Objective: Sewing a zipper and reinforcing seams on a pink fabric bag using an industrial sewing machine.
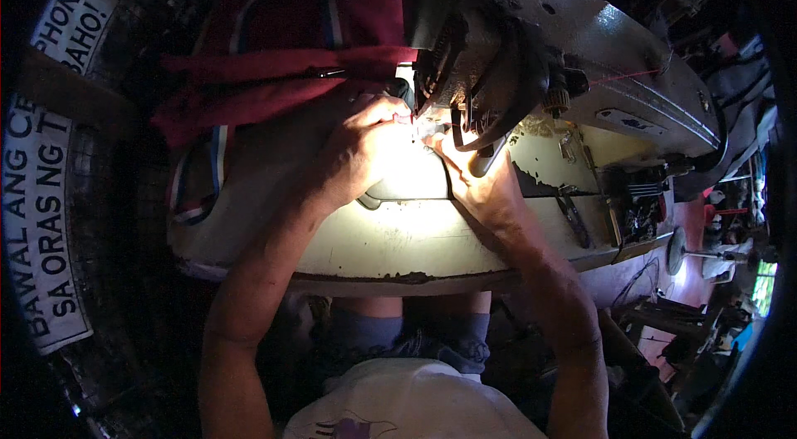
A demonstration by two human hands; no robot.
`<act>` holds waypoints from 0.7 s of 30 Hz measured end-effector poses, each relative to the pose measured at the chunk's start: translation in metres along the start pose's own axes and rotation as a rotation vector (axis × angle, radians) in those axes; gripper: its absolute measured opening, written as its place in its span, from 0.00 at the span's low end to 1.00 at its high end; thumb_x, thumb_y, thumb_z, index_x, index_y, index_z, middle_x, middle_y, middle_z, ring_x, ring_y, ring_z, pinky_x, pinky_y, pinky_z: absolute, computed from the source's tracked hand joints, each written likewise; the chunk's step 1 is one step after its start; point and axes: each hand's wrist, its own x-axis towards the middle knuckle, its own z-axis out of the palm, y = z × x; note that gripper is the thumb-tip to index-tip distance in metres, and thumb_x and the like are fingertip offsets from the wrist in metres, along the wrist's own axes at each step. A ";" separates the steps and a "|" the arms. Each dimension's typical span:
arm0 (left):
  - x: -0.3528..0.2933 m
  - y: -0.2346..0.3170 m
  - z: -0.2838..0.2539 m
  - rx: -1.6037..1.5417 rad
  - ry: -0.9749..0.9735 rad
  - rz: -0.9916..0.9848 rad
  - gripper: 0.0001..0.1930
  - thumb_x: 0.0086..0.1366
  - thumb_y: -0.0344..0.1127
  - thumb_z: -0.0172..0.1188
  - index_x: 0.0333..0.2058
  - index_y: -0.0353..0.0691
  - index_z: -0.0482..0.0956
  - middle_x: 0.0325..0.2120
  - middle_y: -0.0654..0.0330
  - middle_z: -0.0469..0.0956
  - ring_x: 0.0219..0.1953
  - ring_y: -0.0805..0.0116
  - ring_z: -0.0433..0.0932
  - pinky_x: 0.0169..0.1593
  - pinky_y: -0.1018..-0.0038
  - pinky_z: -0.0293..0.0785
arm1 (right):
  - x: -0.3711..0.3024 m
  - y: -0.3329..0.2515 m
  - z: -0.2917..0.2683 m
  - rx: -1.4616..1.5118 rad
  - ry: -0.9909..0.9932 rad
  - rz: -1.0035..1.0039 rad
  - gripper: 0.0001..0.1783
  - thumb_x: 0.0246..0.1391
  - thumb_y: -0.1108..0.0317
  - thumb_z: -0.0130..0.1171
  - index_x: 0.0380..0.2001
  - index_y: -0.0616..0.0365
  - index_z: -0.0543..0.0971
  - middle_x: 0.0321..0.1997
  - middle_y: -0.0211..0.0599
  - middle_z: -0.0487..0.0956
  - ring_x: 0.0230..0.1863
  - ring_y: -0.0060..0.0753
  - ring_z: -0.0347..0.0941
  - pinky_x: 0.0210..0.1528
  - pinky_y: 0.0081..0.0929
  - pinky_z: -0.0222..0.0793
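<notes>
A sewing machine (573, 32) stands on a pale, worn table (332, 252), its lamp lighting the needle area brightly. Dark red cloth (257, 73) with white-and-blue striped trim lies to the left of the machine head, and part of it hangs toward me. My left hand (369, 144) is closed, fingertips pinching a bit of the red cloth just left of the needle. Close on the needle's right, my right hand (481, 177) has its fingers curled under the machine head. Machine parts and glare hide what those fingers grip.
A dark-handled tool (573, 219), perhaps snips, lies on the table right of my right hand, with a thin rod-like tool (614, 223) beside it. Dark clutter (643, 210) sits at the table's right end. White signs (46, 223) hang at the left.
</notes>
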 end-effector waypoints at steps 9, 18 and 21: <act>-0.001 -0.004 0.001 -0.009 0.033 -0.013 0.08 0.51 0.26 0.62 0.33 0.36 0.80 0.38 0.52 0.76 0.43 0.55 0.76 0.48 0.65 0.74 | -0.002 0.068 0.027 0.922 -0.085 0.552 0.24 0.55 0.70 0.61 0.54 0.61 0.69 0.49 0.39 0.77 0.49 0.34 0.75 0.53 0.32 0.73; 0.003 -0.003 0.002 0.009 0.049 -0.003 0.07 0.50 0.24 0.62 0.31 0.34 0.80 0.37 0.52 0.76 0.43 0.56 0.76 0.48 0.65 0.75 | -0.007 0.070 0.014 0.557 -0.241 0.587 0.18 0.57 0.72 0.57 0.51 0.61 0.73 0.52 0.43 0.76 0.51 0.39 0.74 0.48 0.34 0.74; 0.003 -0.004 0.003 -0.023 0.039 0.010 0.07 0.50 0.24 0.62 0.31 0.34 0.80 0.37 0.52 0.76 0.43 0.56 0.76 0.47 0.66 0.75 | -0.023 0.027 -0.048 -0.040 -0.056 0.283 0.17 0.51 0.75 0.62 0.46 0.62 0.77 0.51 0.48 0.75 0.51 0.45 0.74 0.51 0.38 0.72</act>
